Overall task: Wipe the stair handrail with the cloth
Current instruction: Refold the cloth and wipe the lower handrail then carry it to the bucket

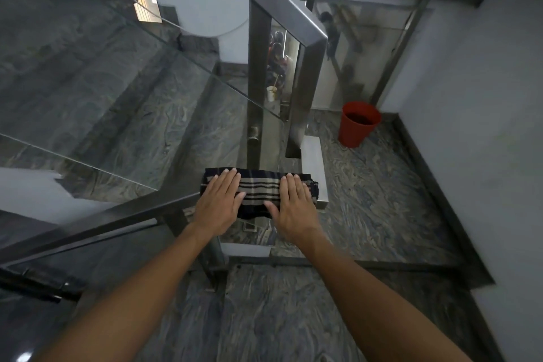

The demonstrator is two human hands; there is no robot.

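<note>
While both palms press flat, fingers extended and gripping nothing, on the striped cloth (260, 189) at frame centre: left hand (219, 203), right hand (295, 206); cloth draped over the steel handrail (117, 214) at its corner. Risk: unpinched cloth may slide off the rail's far edge. Containers: 1 red bucket (360, 123), right of centre, dark inside, contents unclear; 1 white cup (271, 93), above centre, contents unclear

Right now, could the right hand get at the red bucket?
Probably not: the right hand lies flat on the cloth over the handrail, and the red bucket stands on the floor far below.
</note>
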